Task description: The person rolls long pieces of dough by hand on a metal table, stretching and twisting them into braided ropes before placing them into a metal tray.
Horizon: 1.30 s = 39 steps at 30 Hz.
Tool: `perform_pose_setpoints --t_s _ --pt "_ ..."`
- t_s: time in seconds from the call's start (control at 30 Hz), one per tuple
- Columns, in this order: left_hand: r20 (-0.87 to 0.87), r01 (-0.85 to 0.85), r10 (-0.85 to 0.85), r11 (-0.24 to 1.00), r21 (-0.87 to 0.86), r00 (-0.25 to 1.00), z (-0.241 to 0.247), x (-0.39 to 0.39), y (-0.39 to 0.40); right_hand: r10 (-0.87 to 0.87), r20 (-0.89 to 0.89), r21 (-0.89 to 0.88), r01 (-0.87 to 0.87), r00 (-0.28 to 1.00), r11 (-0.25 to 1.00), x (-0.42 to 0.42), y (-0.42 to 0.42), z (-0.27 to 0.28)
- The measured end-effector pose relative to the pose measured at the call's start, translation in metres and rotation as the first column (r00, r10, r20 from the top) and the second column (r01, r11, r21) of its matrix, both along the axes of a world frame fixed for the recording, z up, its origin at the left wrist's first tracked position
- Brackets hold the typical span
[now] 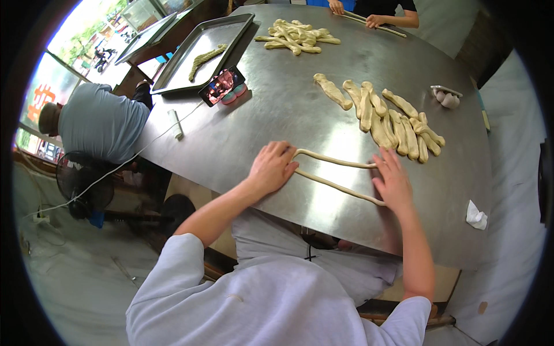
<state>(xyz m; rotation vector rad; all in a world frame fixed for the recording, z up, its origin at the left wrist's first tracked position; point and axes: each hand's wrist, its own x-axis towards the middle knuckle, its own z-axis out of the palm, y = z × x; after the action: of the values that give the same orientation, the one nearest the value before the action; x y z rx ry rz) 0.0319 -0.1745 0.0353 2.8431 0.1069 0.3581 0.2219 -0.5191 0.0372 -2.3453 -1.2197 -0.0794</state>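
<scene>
Two thin, nearly parallel strands of pale dough lie across the steel table before me, an upper dough strand (335,161) and a lower dough strand (335,186). My left hand (273,166) rests palm down over their left ends, thumb apart from the fingers. At the other side my right hand (394,181) lies over their right ends with fingers spread. Whether the strands join under a hand is hidden. Just beyond my right hand is a heap of short, thick dough pieces (387,121), several of them overlapping.
Across the steel table (277,112), a co-worker's hands (375,20) hold dough strands near another dough pile (298,36). A metal tray (207,39) holds a twisted dough piece. Propped phones (223,86) (446,91), a white cable and a crumpled tissue (476,215) are about. A person (101,121) sits left.
</scene>
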Motion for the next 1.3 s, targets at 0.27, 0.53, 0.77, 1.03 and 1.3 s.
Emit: perform_pose_setpoints --t_s 0.27,0.53,0.77,1.03,1.3 --pt "-0.089 -0.102 -0.056 -0.325 -0.940 0.995 0.012 -0.029 0.004 -0.299 0.099 0.058 0.295 0.949 0.954 0.024 -0.057 -0.025" --pt "-0.013 -0.250 0.283 0.821 -0.514 0.959 -0.017 -0.015 0.065 -0.446 -0.153 -0.059 0.442 0.882 0.895 -0.018 -0.058 -0.021" --pt "0.004 -0.064 0.064 0.998 -0.008 0.998 -0.046 0.027 0.024 -0.105 0.267 -0.217 0.165 0.958 0.962 -0.024 -0.020 0.000" --pt "-0.196 0.306 -0.314 0.949 -0.073 0.929 -0.007 -0.085 0.039 0.008 -0.254 -0.150 -0.047 0.967 0.988 -0.065 -0.110 -0.005" --pt "-0.016 -0.015 0.013 0.994 -0.113 1.000 -0.027 0.017 0.030 -0.253 0.013 -0.069 0.254 0.967 0.965 -0.024 -0.014 -0.008"
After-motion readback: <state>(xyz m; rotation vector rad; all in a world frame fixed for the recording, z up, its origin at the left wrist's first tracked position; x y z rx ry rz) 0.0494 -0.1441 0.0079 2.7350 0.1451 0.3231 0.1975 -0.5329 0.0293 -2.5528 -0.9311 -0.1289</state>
